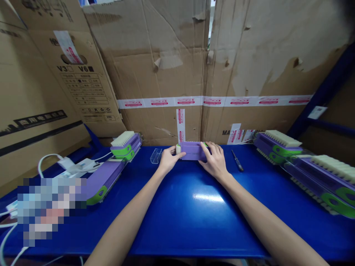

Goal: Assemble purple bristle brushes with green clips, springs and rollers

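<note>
Between my hands is a purple and green brush, its flat purple face turned toward me and a cream part showing at its left end. My left hand grips that left end, with the thumb along the lower front. Around the right end close the fingers of my right hand, the thumb side against the purple face. Just left of my left hand sits a small clear plastic tray. A dark-handled screwdriver lies to the right of my right hand.
More purple and green brushes with cream bristles stand at the left and in stacks at the right. White power strips and cables lie at the left, beside a pixelated patch. Cardboard walls the back of the blue table.
</note>
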Tool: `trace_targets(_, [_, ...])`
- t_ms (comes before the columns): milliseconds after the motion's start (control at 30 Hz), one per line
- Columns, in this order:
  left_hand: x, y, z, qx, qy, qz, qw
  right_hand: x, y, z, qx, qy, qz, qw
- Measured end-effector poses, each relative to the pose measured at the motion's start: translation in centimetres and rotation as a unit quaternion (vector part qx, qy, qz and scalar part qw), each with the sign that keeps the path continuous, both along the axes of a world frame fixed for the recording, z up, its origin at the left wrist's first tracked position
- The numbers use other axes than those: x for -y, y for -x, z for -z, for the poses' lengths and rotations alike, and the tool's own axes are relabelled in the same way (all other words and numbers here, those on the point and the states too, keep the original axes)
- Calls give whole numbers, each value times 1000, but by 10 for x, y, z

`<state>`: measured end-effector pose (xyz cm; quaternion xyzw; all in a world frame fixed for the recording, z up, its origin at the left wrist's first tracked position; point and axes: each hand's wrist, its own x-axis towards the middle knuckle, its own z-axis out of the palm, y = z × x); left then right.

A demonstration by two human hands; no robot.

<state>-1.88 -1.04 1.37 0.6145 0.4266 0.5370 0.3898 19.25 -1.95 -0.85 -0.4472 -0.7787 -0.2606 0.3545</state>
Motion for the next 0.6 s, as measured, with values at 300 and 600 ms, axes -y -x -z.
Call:
trace_targets(300, [-6, 2, 9, -32, -32, -200, 979, -2, 1, 0, 3, -45, -20, 999])
trace_targets(600, [2, 13, -13, -27, -56, -303, 951, -3, 0, 0, -9, -4, 1, 1000])
